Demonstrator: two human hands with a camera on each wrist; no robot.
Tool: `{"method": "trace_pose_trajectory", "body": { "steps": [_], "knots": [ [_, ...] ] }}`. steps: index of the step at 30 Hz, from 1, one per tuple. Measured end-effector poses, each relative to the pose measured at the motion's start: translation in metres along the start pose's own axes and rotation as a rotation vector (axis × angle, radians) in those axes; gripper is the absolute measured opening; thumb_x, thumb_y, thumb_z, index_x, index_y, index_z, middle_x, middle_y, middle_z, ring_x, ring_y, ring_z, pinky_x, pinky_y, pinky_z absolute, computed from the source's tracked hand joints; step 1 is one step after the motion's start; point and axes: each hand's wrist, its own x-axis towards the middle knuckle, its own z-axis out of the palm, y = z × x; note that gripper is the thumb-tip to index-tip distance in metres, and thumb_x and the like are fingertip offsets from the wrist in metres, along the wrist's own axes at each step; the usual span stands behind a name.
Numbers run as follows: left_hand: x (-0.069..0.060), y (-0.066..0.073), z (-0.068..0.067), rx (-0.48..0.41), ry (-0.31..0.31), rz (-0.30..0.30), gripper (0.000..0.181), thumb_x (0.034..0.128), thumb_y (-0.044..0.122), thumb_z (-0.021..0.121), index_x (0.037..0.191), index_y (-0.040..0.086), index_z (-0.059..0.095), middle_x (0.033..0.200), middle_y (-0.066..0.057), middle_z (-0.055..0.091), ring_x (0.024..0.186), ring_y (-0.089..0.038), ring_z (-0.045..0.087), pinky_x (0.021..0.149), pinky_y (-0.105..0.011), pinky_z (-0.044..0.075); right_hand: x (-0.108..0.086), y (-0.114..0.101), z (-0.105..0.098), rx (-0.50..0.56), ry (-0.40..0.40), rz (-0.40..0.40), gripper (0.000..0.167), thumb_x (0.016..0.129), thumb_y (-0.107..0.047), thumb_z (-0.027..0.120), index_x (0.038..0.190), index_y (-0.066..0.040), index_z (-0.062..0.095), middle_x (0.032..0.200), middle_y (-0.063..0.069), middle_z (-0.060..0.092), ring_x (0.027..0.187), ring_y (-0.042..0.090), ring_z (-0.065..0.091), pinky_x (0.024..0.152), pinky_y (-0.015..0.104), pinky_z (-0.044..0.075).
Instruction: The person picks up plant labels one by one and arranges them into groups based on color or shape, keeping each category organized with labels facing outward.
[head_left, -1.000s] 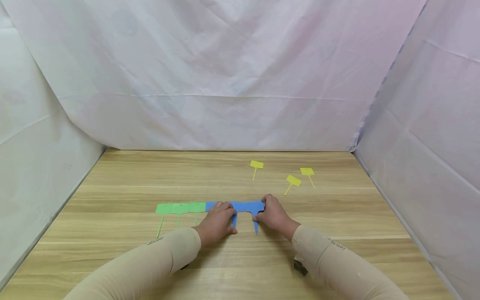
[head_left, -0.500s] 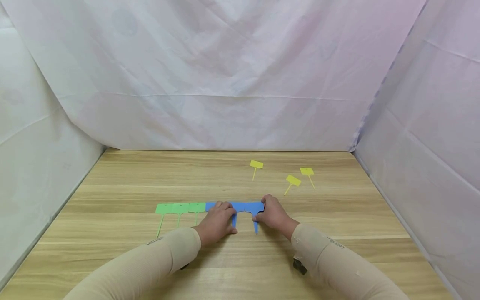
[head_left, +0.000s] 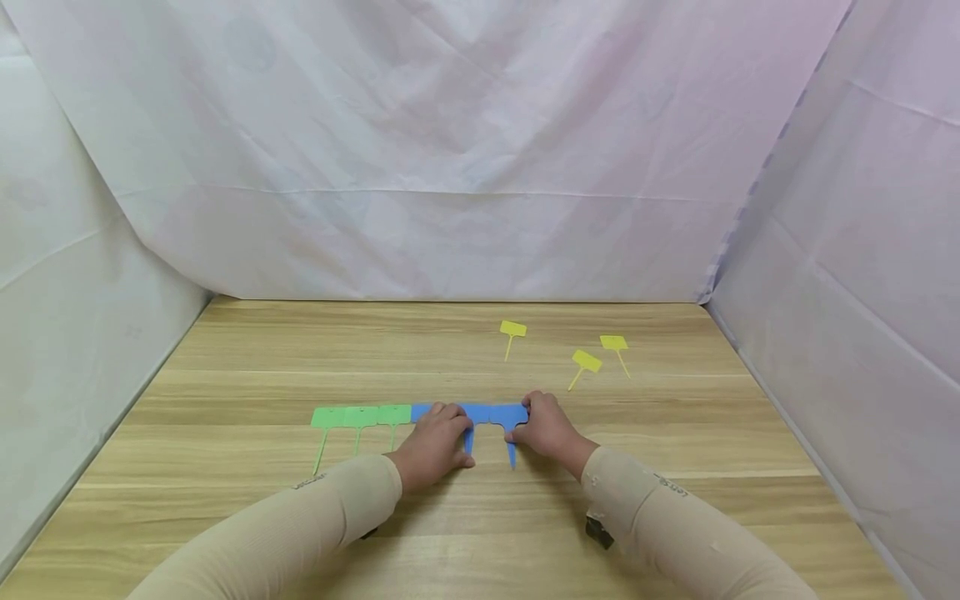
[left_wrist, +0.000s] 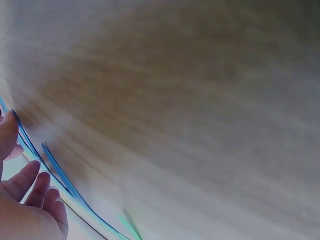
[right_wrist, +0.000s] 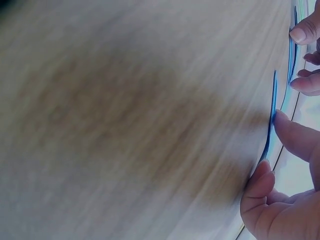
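Flat plant labels lie in a row across the wooden table in the head view. Green plant labels (head_left: 360,416) form its left part and blue plant labels its right part, heads side by side and stems toward me. My left hand (head_left: 433,447) rests over the blue ones, covering part of them, its fingertips on the heads and its thumb beside the stem of a middle blue label (head_left: 477,413). My right hand (head_left: 547,427) pinches the rightmost blue label (head_left: 508,414), with a finger at its right edge and the thumb by its stem (right_wrist: 274,100).
Farther back, three yellow plant labels (head_left: 513,329) lie scattered at different angles. White cloth (head_left: 465,233) hangs behind the table (head_left: 262,350) and along both sides. A small dark object (head_left: 598,532) shows under the right sleeve.
My right index finger has shifted very slightly at the edge of the rightmost blue label. Both hands and all the labels otherwise keep their places.
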Motion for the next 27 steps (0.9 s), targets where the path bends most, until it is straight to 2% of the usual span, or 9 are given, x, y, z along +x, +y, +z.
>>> {"method": "trace_pose_trajectory", "body": {
  "steps": [9, 19, 27],
  "knots": [
    [-0.0004, 0.0016, -0.0019, -0.006, -0.009, -0.007, 0.046, 0.0838, 0.028, 0.075, 0.118, 0.000, 0.062, 0.117, -0.009, 0.056, 0.105, -0.025, 0.047, 0.094, -0.042, 0.040, -0.0001, 0.0003, 0.0000, -0.011, 0.002, 0.001, 0.057, 0.079, -0.016, 0.081, 0.120, 0.011, 0.052, 0.106, 0.017, 0.051, 0.090, 0.025, 0.051, 0.087, 0.041, 0.047],
    [-0.0004, 0.0024, -0.0023, 0.007, 0.010, 0.010, 0.044, 0.0831, 0.030, 0.076, 0.113, 0.000, 0.064, 0.114, -0.009, 0.057, 0.101, -0.024, 0.048, 0.091, -0.040, 0.041, 0.0002, 0.0000, -0.0005, -0.022, -0.001, -0.005, 0.058, 0.079, -0.017, 0.080, 0.122, 0.011, 0.053, 0.110, 0.018, 0.053, 0.095, 0.026, 0.053, 0.091, 0.042, 0.047],
    [-0.0010, 0.0033, -0.0023, 0.022, 0.009, 0.010, 0.044, 0.0825, 0.030, 0.076, 0.113, 0.001, 0.064, 0.115, -0.009, 0.058, 0.101, -0.024, 0.048, 0.091, -0.041, 0.041, -0.0012, -0.0014, -0.0001, -0.014, 0.009, -0.012, 0.055, 0.080, -0.016, 0.079, 0.120, 0.011, 0.053, 0.105, 0.018, 0.051, 0.091, 0.025, 0.051, 0.088, 0.042, 0.047]
  ]
}}
